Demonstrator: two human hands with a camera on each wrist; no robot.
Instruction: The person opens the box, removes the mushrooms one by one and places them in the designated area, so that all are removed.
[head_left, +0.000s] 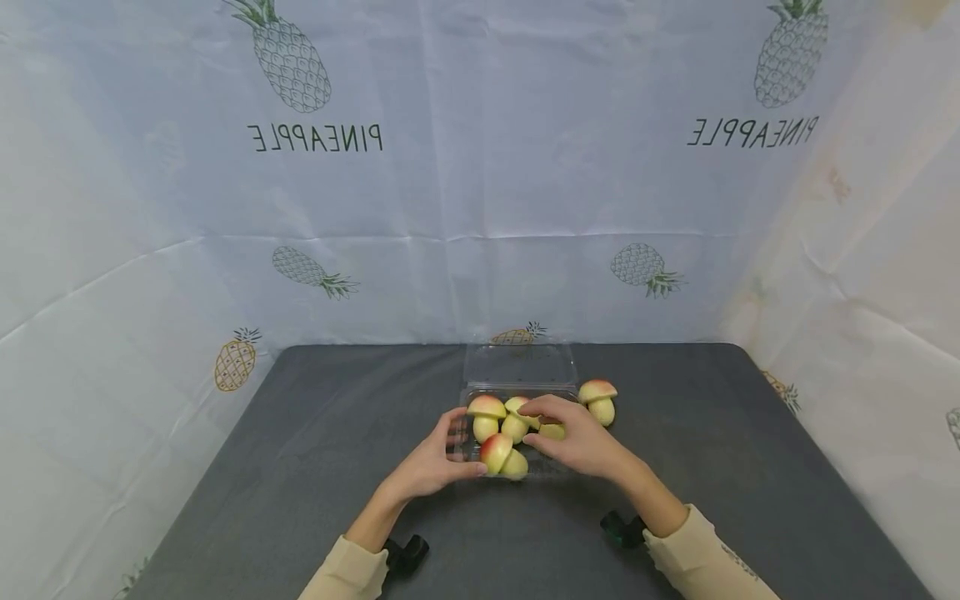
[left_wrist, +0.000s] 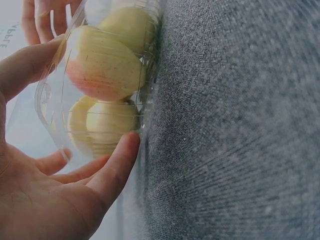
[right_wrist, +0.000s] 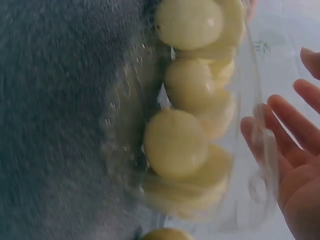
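A clear plastic clamshell box (head_left: 553, 468) holds several mushroom-shaped pieces, yellow with red-tinged caps. One tilted mushroom piece (head_left: 496, 452) lies at its front left, and another mushroom piece (head_left: 486, 417) stands behind it. My left hand (head_left: 431, 462) grips the box's front left corner, thumb at the front rim and fingers along the left side. Over the right part of the box is my right hand (head_left: 583, 440), its fingers loosely bent and apart with nothing between them. In the right wrist view its fingertips (right_wrist: 248, 127) are close by the box's rim.
A single mushroom piece (head_left: 598, 403) rests on the dark table (head_left: 337, 417) just right of the box. The box's transparent lid (head_left: 519, 365) is folded back toward the pineapple-print cloth (head_left: 480, 183) behind the table.
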